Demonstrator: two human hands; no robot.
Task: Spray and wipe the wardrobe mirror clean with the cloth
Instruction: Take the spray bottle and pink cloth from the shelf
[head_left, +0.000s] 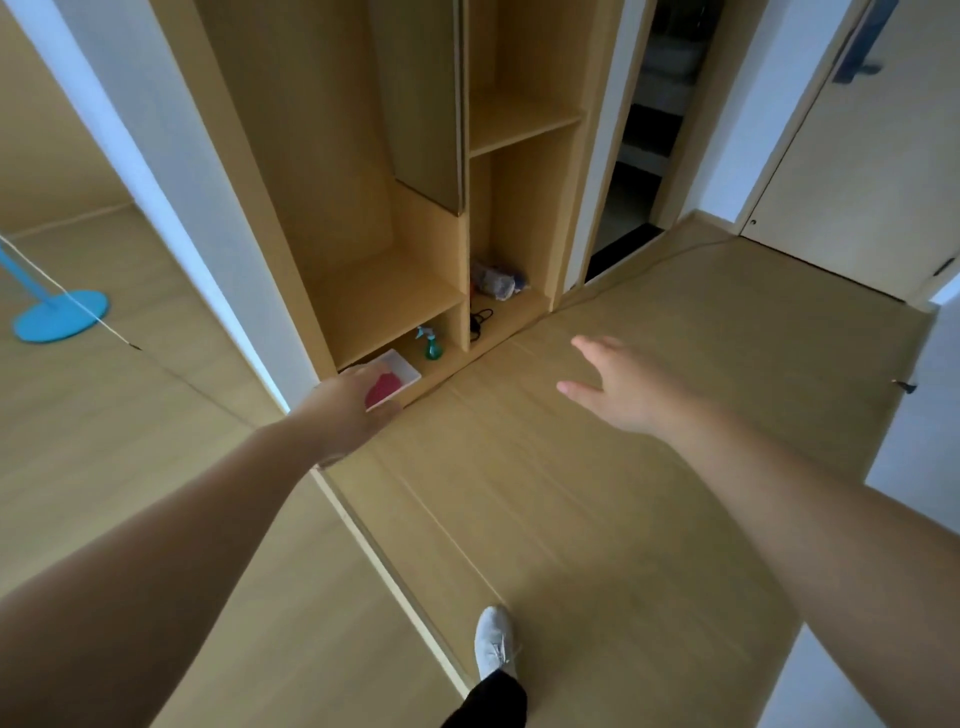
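Red cloth in tray: soft, light; I'd pinch a fold | left hand, right hand: fingers spread, empty

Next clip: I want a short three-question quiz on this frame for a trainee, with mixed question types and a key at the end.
1. True or false: the red cloth lies inside the white tray.
2. Which hand reaches over the near edge of the tray? A. the left hand B. the right hand C. neither
3. Fill in the blank: in the picture, the green spray bottle stands upright just to the ___ of the tray.

Key: 1 true; 2 A; 3 right.
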